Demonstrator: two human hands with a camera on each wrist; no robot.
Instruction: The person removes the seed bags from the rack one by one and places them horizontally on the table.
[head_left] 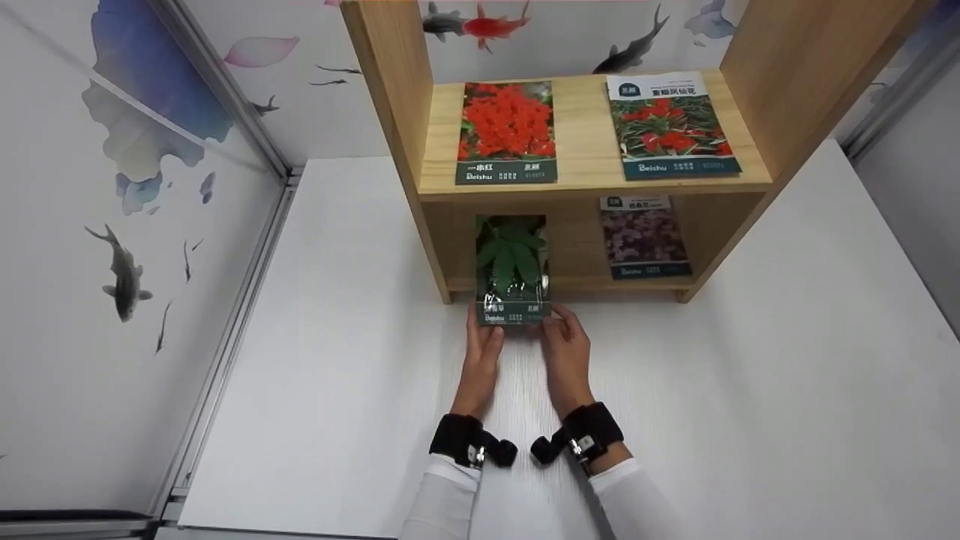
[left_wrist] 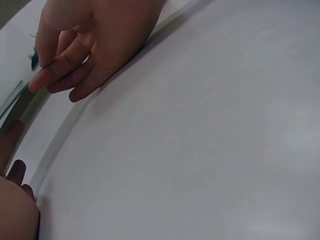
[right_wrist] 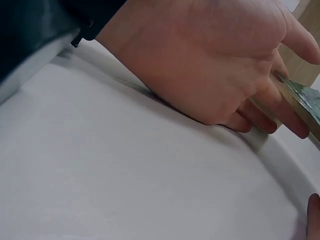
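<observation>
Both hands hold a flower packet (head_left: 511,262) with a green leaf picture by its lower corners, in front of the lower shelf. The left hand (head_left: 480,356) is at the packet's left corner, its thumb near the bottom edge. At the right corner, the right hand (head_left: 568,360) has its fingers along the side. In the right wrist view, the right fingers (right_wrist: 280,107) lie under the packet (right_wrist: 306,97). The left wrist view shows the left hand (left_wrist: 100,40) with fingertips at a thin edge. The packet's upper part overlaps the lower shelf in the head view.
A wooden shelf unit (head_left: 600,193) stands on the white table (head_left: 345,360). A red-flower packet (head_left: 507,127) and another red-flower packet (head_left: 671,131) lie on its upper shelf. A purple-flower packet (head_left: 645,238) lies lower right. Patterned walls (head_left: 217,135) enclose the table.
</observation>
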